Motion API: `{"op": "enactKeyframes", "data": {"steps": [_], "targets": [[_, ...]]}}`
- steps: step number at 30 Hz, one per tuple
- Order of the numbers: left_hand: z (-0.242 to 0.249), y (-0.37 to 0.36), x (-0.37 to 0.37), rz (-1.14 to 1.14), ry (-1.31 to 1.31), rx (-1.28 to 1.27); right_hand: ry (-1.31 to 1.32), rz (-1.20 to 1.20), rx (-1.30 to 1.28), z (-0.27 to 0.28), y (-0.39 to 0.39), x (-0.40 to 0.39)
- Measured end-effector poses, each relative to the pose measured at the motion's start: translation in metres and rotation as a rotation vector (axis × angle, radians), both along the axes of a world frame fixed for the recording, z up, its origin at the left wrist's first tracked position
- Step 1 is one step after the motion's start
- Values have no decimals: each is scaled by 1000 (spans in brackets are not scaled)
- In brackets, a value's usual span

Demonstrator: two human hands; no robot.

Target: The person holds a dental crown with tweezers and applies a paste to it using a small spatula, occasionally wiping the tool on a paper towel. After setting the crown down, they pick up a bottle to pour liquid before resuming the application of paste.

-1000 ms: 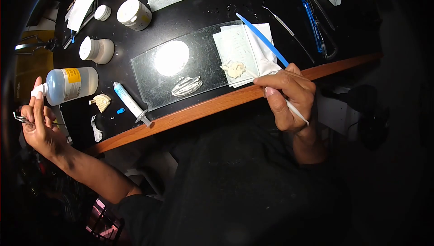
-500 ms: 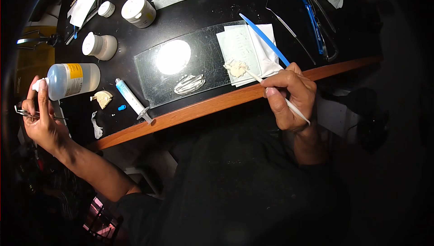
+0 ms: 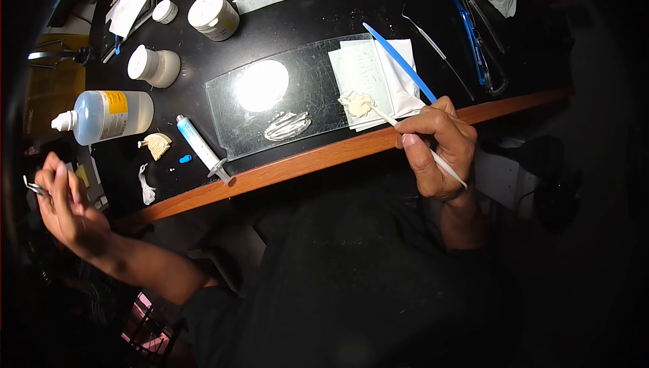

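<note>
My right hand (image 3: 443,148) pinches a thin white plastic spatula (image 3: 449,169). The spatula's far tip rests in a lump of cream-coloured paste (image 3: 356,104), which sits on a white paper mixing pad (image 3: 363,64). A blue-handled tool (image 3: 402,60) lies across the papers, its near end close to my right knuckles. Off the table's left side, my left hand (image 3: 67,206) has its fingers curled around a slim metal instrument (image 3: 34,186), mostly hidden by the fingers. Beyond that hand, a clear bottle (image 3: 135,116) with a white cap lies on its side.
A glass slab (image 3: 223,108) with a white smear (image 3: 287,126) lies mid-table beneath the pad. Left of it are a syringe (image 3: 197,143), a small tooth model (image 3: 158,145), a blue cap (image 3: 185,159) and several jars. A probe (image 3: 436,45) and toothbrush (image 3: 465,20) lie at right.
My left hand has come away from the bottle's cap, dropping lower with the metal instrument still in it. My right hand and spatula have hardly moved; the whole view has shifted slightly.
</note>
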State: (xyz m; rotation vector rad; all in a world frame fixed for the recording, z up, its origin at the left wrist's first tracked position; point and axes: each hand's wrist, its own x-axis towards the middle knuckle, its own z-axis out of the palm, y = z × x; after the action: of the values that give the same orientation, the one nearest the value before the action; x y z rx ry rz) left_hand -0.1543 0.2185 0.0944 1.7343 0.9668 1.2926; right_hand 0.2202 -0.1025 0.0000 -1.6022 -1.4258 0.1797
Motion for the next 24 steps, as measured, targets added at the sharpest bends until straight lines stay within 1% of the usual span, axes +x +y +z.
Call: {"op": "enactKeyframes", "data": {"steps": [2, 4, 5, 6, 7, 8, 9, 10, 11, 12, 14, 16, 19, 24], "targets": [[14, -45, 3, -211, 23, -160, 29, -16, 4, -1, -1, 0], [8, -82, 3, -254, 157, -268, 50, -12, -10, 1, -3, -1], [-1, -100, 8, -282, 155, -299, 61, -6, -13, 3, -2, -1], [-1, -118, 22, -319, 230, -389, 72, 5, -16, 5, -2, 0], [2, -133, 32, -322, 401, -504, 83, 18, -19, 6, -1, 1], [-8, -147, 49, -354, 463, -349, 59, 19, -7, 7, 0, 2], [-12, -158, 69, -439, 466, -256, 35, 19, 4, 7, 1, 2], [-11, -171, 85, -467, 459, -302, 10, 17, 16, 7, 1, 3], [-17, -175, 93, -565, 483, -243, -7, 10, 32, 6, 2, 2], [-25, -183, 103, -611, 454, -181, -11, 18, 58, 5, 1, 1], [-40, -199, 121, -600, 423, -132, -22, 29, 111, 1, 0, 1], [-52, -207, 130, -555, 464, -96, -42, 49, 104, 0, 0, 3], [-74, -214, 135, -493, 414, -55, -47, 49, 120, -1, -1, 5], [-82, -216, 133, -470, 366, -70, -37, 62, 155, -2, -1, 4]]}}
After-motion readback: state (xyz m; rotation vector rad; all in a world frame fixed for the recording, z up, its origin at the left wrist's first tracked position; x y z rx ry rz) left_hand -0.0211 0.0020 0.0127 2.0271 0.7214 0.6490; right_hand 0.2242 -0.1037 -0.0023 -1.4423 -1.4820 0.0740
